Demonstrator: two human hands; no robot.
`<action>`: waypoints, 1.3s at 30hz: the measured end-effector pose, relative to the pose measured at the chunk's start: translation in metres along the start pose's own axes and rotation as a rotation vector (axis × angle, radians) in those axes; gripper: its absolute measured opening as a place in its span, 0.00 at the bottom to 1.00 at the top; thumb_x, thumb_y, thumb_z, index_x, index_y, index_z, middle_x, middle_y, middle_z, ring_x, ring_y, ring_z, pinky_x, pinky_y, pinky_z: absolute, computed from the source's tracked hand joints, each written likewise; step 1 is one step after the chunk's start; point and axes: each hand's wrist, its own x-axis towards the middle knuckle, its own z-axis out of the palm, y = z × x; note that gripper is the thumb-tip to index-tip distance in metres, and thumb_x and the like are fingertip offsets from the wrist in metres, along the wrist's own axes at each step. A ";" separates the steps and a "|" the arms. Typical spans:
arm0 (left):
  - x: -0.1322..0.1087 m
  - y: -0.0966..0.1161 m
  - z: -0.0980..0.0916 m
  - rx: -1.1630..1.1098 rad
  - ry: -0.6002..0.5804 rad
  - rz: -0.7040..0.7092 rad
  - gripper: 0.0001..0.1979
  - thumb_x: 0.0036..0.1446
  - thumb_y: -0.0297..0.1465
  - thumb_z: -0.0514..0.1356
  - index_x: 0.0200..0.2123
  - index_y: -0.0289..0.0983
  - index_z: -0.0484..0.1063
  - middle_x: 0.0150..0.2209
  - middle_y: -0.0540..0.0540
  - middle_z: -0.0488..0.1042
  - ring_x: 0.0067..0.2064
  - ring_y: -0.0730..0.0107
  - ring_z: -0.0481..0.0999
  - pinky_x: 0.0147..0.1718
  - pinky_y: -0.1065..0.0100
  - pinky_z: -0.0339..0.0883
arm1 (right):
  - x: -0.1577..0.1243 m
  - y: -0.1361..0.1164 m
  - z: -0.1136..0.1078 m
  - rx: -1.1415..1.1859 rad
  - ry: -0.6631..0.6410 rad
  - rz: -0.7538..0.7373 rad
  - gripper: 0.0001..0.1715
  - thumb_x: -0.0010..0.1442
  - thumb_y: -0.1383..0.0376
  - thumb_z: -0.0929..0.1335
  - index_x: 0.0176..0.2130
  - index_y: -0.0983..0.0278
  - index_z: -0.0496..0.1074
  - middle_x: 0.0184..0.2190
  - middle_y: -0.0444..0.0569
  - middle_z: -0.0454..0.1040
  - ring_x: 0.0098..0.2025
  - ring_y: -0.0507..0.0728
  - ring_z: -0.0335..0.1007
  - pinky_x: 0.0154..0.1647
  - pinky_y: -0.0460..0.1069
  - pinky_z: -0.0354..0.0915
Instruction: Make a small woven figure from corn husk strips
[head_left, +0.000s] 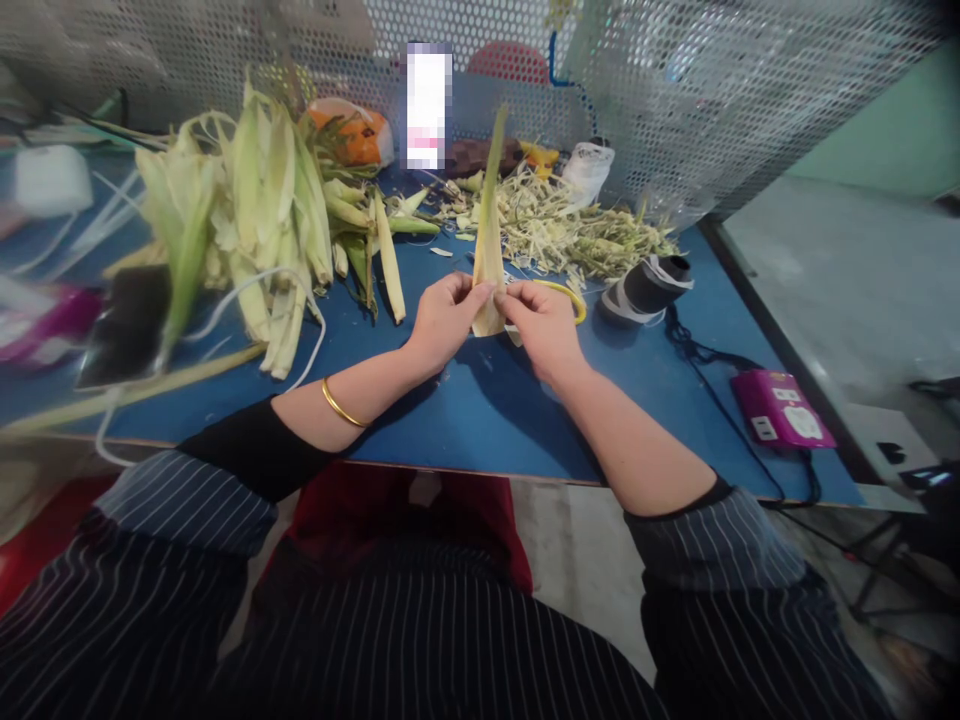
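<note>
My left hand [445, 318] and my right hand [545, 326] meet over the middle of the blue table [480, 410]. Both are closed in a pinch on the wide lower end of a pale yellow-green corn husk leaf [489, 230]. The leaf stands upright, its narrow tip pointing away from me. A gold bangle [341, 405] sits on my left wrist. A yellow ring-shaped band [568, 295] lies on the table just behind my right hand.
A heap of long husk leaves [255, 220] fills the left of the table. Shredded husk scraps [577, 225] pile at the back right. A dark tape roll [649, 285], a purple power strip [784, 408] with cable, a phone [127, 325] and a perforated metal screen [675, 80] surround them.
</note>
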 end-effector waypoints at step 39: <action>0.007 -0.002 -0.015 0.454 0.046 0.237 0.10 0.56 0.28 0.57 0.24 0.39 0.61 0.21 0.52 0.64 0.25 0.72 0.61 0.26 0.69 0.51 | -0.009 -0.022 -0.004 0.296 -0.179 -0.007 0.17 0.54 0.51 0.70 0.30 0.61 0.69 0.31 0.46 0.75 0.37 0.55 0.71 0.41 0.52 0.68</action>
